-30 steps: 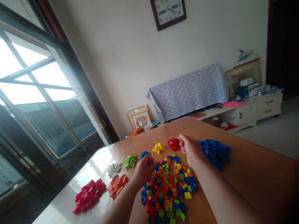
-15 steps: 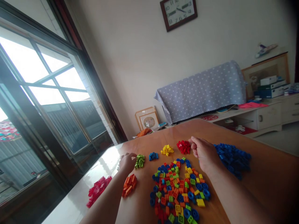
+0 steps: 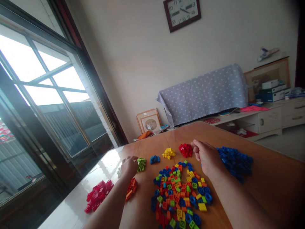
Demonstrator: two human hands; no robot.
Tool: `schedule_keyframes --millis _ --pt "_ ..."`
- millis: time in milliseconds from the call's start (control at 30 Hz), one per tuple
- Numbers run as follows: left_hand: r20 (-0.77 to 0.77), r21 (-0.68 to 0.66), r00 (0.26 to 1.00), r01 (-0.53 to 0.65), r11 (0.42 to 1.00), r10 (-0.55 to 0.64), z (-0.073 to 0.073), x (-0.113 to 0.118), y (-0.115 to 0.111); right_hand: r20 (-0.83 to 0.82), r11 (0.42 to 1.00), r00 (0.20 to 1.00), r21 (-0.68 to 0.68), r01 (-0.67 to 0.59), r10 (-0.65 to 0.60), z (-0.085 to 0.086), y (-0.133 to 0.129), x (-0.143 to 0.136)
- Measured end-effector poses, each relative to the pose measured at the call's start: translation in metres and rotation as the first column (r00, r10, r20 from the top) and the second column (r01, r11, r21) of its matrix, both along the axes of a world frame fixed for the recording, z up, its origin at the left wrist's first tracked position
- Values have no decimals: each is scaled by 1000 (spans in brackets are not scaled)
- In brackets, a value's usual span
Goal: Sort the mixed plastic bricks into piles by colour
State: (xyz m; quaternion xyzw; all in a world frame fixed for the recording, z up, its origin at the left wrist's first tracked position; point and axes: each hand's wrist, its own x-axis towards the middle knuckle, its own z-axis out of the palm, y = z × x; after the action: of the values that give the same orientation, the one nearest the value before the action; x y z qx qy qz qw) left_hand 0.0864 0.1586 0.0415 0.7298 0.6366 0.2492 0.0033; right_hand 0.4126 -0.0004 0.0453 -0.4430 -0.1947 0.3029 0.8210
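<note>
My left hand (image 3: 129, 166) is over the left part of the table, beside the light green brick pile (image 3: 141, 164), its fingers curled; a pale pile (image 3: 119, 172) shows partly behind it. My right hand (image 3: 202, 154) has its fingers curled together just right of the red pile (image 3: 185, 150); whatever they may hold is hidden. A blue pile (image 3: 234, 162) lies right of that hand. Between my arms spreads a large group of mixed bricks (image 3: 177, 190). Small yellow (image 3: 169, 153) and blue (image 3: 154, 159) piles sit beyond it. Orange bricks (image 3: 131, 189) lie partly behind my left forearm.
A pink-red pile (image 3: 98, 194) lies at the left on the shiny wooden table (image 3: 143, 206). Behind the table stand a low white cabinet (image 3: 269, 121) and something under a dotted grey cloth (image 3: 205, 95). A large window is at the left.
The view has shifted slightly, so the piles appear a little further left. Both hands stay beside the same piles, and more of the pink-red pile shows.
</note>
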Motion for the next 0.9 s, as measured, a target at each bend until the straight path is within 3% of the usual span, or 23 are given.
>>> schedule_keyframes --millis 200,300,433,500,667,800,900 --pt "201 -49 976 98 994 -86 7 19 -53 -2 998 999 -35 -50 50 2 -3 -2" --pt "509 -161 852 236 958 -125 5 28 -90 75 991 991 -79 -106 112 1 -5 -6" --pt "591 -197 786 360 912 -183 -12 41 -120 299 954 918 -226 -197 260 -6 -4 -16" --pt "546 -157 795 408 899 -266 -24 46 -126 459 922 818 -325 -208 346 -15 -1 -20" --pt "280 -77 785 593 802 -553 -42 50 -136 781 880 420 -462 -111 463 -35 6 -25" --pt "99 -178 740 671 719 -666 -39 50 -149 830 854 204 -516 -69 518 -37 4 -33" --pt "48 -251 697 702 667 -715 -34 50 -154 801 805 82 -592 -43 594 -36 0 -39"
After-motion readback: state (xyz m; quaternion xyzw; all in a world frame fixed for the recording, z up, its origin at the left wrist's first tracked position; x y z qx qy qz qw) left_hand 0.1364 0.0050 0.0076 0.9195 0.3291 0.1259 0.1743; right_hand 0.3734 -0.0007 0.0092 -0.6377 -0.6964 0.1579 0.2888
